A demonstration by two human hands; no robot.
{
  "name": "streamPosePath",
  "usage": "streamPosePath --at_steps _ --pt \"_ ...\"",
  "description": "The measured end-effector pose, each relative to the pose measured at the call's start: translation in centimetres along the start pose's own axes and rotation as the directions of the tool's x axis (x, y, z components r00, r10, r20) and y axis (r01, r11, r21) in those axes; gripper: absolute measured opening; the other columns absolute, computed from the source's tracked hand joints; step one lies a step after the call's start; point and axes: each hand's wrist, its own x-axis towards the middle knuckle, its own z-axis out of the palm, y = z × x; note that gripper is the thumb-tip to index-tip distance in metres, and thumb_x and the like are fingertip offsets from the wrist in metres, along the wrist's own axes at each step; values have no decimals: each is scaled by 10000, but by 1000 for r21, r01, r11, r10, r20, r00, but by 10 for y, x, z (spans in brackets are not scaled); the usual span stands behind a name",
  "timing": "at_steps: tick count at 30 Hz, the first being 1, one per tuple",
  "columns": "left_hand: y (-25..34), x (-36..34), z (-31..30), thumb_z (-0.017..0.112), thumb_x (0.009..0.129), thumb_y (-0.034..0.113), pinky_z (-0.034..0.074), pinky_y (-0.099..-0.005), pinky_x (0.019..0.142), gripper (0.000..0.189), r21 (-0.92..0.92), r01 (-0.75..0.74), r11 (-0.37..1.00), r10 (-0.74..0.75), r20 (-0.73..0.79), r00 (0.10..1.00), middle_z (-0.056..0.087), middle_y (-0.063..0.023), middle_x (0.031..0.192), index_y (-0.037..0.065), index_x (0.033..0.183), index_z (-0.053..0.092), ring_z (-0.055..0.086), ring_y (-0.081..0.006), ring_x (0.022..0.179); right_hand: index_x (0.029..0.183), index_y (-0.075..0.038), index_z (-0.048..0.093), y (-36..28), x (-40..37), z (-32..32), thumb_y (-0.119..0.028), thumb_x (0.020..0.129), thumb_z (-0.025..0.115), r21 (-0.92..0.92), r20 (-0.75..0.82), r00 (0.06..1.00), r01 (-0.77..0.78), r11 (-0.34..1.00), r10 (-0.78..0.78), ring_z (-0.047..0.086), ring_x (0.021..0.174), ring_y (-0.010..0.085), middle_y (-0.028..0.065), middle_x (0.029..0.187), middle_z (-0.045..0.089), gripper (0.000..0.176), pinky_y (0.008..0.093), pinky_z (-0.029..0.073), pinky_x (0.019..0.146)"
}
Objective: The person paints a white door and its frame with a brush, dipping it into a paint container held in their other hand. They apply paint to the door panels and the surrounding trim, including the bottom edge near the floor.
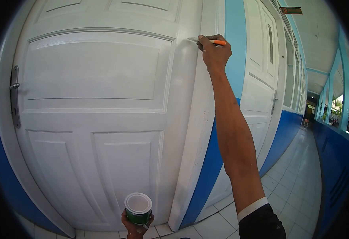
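My right hand (215,51) is raised at the upper middle, its fingers closed round a paintbrush (218,42) with an orange handle end. The brush's pale tip points left and meets the right side of the white panelled door (98,119), near the door frame (196,131); the bristles are hard to make out against the white. Low in the view, my left hand (136,231) grips a small green paint can (138,219) from below. The can is upright, with a white rim and white paint inside. Pale smears show on the left fingers.
A metal door handle (15,85) is on the door's left side. Right of the frame runs a light-blue and dark-blue wall (235,51), then a second white door (258,75). A tiled corridor floor (290,175) stretches away at the right beside a blue parapet (335,163).
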Motion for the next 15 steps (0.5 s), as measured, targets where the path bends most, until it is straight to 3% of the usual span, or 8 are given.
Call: streamPosePath --at_steps 3,5,6,7,8,9,11,15 --pt "1 -1 -4 411 906 651 513 -517 761 709 11 10 1000 -10 5 1000 660 -152 1159 122 1339 601 655 -357 979 784 21 654 35 -31 -15 -91 841 780 -163 32 999 8 987 -3 575 594 150 75 658 643 178 311 476 609" --pt "1 2 -14 404 911 645 510 -522 763 704 45 14 999 -16 42 999 659 -151 1164 125 1344 598 652 -357 984 824 46 650 60 -87 -39 -93 851 777 -293 80 992 119 949 -100 623 711 190 131 826 689 191 330 509 690" --pt "0 0 -11 391 911 659 513 -515 767 732 17 14 1000 -14 22 1000 659 -166 1141 111 1349 596 643 -364 978 849 37 700 71 -122 -51 -85 859 797 -307 70 986 163 937 -149 644 691 119 86 757 718 156 280 511 634" --pt "0 -3 -6 378 911 673 515 -508 771 759 -10 14 1000 -14 -3 1000 659 -180 1117 96 1354 594 634 -370 971 840 47 658 63 -162 -63 -38 850 778 -310 92 988 150 939 -128 688 779 219 165 876 707 149 342 533 715" --pt "-2 -6 -4 366 911 688 517 -501 775 787 -38 12 999 -13 -26 1000 659 -195 1094 81 1358 592 624 -377 965 873 39 695 68 -200 -78 -60 869 807 -348 121 978 204 915 -172 662 726 137 116 818 730 149 288 520 655" --pt "-4 -5 -9 365 910 689 515 -500 773 791 -39 18 999 -18 11 1000 656 -197 1109 78 1361 589 624 -377 972 890 27 672 68 -237 -91 -20 861 784 -375 153 979 184 908 -135 717 785 268 186 899 718 125 358 554 713" --pt "-1 -1 -21 365 907 692 512 -498 770 800 -23 29 999 -26 86 996 648 -203 1139 73 1365 583 624 -376 986 911 13 671 67 -306 -118 -20 870 788 -416 178 984 86 905 -12 728 805 290 188 924 720 127 349 564 695" --pt "-9 -11 -7 367 901 695 503 -486 754 805 6 17 1000 -17 -1 1000 644 -198 1155 78 1374 575 623 -372 973 923 14 672 87 -418 -165 -27 873 807 -497 226 972 59 866 64 738 823 314 197 976 723 150 365 585 716"
